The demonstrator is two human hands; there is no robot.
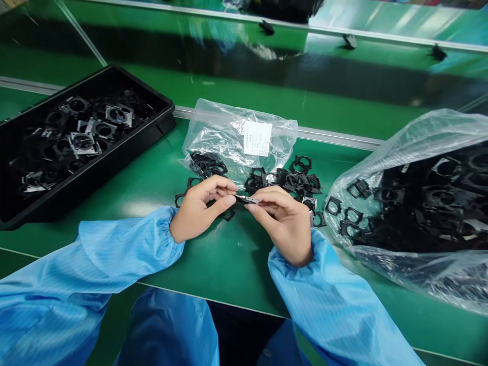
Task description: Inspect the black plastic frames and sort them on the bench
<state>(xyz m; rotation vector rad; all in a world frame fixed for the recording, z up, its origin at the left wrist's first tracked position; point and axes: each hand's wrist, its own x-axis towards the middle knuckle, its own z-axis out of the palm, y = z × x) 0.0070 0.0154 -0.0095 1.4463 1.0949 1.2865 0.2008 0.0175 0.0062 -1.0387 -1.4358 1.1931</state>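
Pinched a thin dark part between the fingers of the left hand and right hand, above the worktop; could not tell its shape, seen nearly edge-on. Risked dropping it among the loose black frames nearby, from so narrow a hold.

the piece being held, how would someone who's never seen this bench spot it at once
On the green table, between the black tray and the big clear bag at right, find the left hand and right hand. The thin piece is pinched between them, nearly edge-on. Unlike the loose black parts nearby, it alone is held.
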